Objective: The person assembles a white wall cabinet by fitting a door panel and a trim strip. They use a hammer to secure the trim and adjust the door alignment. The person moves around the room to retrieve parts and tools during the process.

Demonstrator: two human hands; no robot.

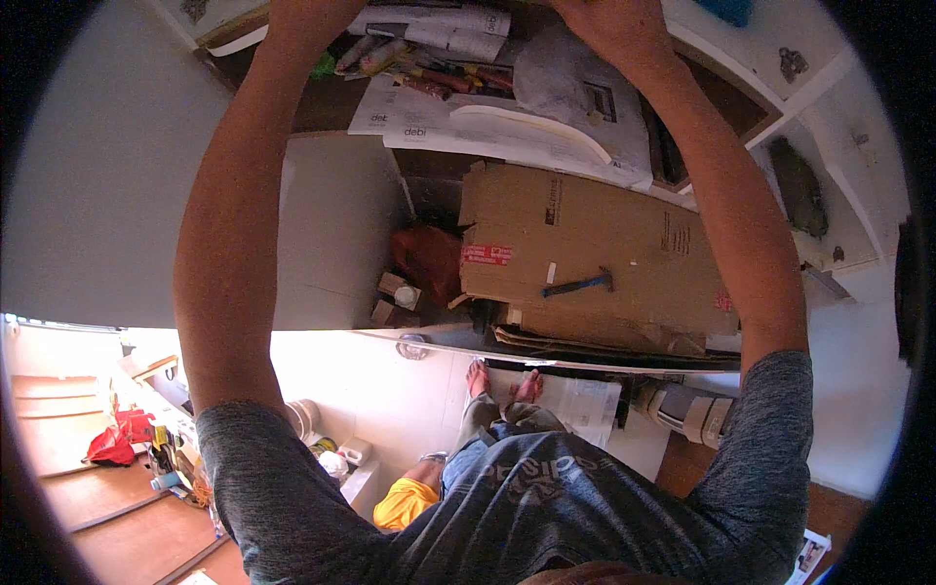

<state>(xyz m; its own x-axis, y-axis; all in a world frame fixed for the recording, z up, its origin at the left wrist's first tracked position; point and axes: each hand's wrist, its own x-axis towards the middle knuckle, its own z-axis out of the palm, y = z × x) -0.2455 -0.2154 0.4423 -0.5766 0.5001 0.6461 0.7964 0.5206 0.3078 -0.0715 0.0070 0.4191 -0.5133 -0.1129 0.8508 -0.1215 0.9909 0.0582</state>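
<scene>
Both my arms reach up and forward over an open cabinet. My left hand point(317, 14) meets the top edge of the view, its fingers cut off. My right hand point(612, 18) is cut off in the same way, so what either hand holds is hidden. Between them, on a shelf, lie rolled printed paper point(444, 27), several hand tools with reddish handles point(426, 80), a clear plastic bag point(554, 76) and white printed sheets point(444, 125). A curved white strip point(531, 124) rests on the sheets. Below, a hammer point(577, 283) with a blue handle lies on a flattened cardboard box point(595, 219).
A grey panel point(107, 175) fills the left side. An orange-red bag point(427, 261) and small boxes point(395, 297) sit beside the cardboard. At lower left, a red bag point(119, 439) lies on a brown surface near clutter. Another person's yellow garment point(405, 502) shows beside me.
</scene>
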